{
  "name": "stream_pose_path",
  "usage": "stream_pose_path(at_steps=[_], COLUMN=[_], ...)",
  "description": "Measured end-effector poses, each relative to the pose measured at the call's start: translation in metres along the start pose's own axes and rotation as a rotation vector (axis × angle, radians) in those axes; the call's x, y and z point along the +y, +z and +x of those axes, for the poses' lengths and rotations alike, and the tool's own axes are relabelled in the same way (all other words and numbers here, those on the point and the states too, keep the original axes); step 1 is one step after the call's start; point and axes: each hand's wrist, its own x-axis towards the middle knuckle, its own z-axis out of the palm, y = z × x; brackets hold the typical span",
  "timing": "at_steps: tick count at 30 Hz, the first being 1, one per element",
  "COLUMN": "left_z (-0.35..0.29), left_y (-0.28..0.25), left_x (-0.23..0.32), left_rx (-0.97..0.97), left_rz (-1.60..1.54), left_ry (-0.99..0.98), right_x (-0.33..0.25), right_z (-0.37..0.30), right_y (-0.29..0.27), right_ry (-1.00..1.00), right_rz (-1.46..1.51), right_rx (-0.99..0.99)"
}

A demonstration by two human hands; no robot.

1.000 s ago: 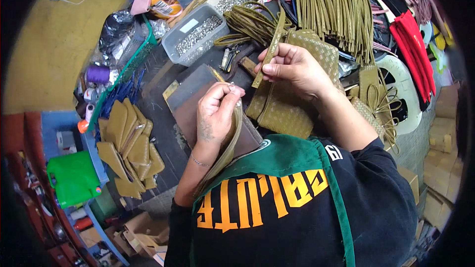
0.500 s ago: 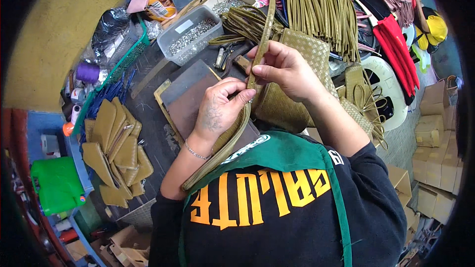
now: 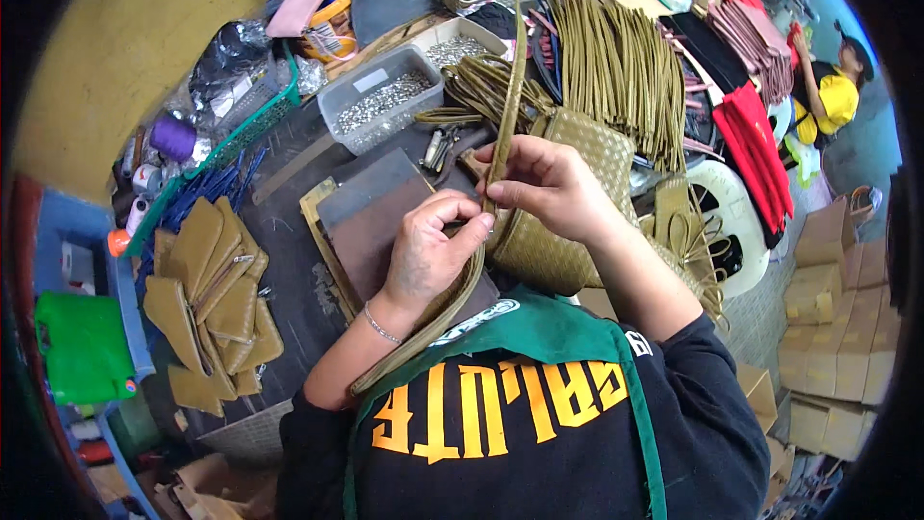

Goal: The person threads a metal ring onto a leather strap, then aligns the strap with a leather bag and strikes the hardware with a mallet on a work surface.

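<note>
Holding the strip (image 3: pixel 510 96) upright between my 2 hands, I have its long axis pointing away from my chest, its far end leaning slightly to the right. My right hand (image 3: pixel 558 188) is the nearer to that free end, pinching the strip low down between thumb and fingers, so most of its length rises beyond my grip. My left hand (image 3: pixel 428 255) sits just below and to the left, closer to my body, thumb and forefinger pressed together at the top of the strap (image 3: pixel 457 294). From there the strap bends back under that hand and along my forearm toward me. So the 2 pieces meet in the small space between my fingertips, 1 running away, 1 curving home; I cannot tell whether they are joined there or only overlap.

Beneath and beyond my left hand lies the board (image 3: pixel 371 217) on the table (image 3: pixel 294 260). The woven bag (image 3: pixel 558 246) lies under my right hand, and the pouches (image 3: pixel 221 299) are piled well to the left of both.
</note>
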Motion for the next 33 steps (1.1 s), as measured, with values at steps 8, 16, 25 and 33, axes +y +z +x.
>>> stream_pose_path(at_steps=[8,16,25,33], left_z=[-0.011,-0.016,-0.016,-0.017], left_y=[-0.008,-0.009,-0.011,-0.012], left_x=[0.011,0.003,-0.004,-0.003], left_rx=[0.119,0.202,0.187,0.150], left_rz=[0.076,0.065,0.007,-0.008], left_ry=[0.085,0.081,-0.013,-0.044], right_x=[0.005,0.022,0.026,-0.020], right_z=[-0.005,-0.018,-0.027,-0.018], right_y=[0.006,0.013,0.011,-0.014], right_ry=[-0.157,-0.368,-0.112,0.094], right_rz=[0.017,-0.006,0.219,-0.005], right_rx=[-0.082,0.037,0.152,0.285])
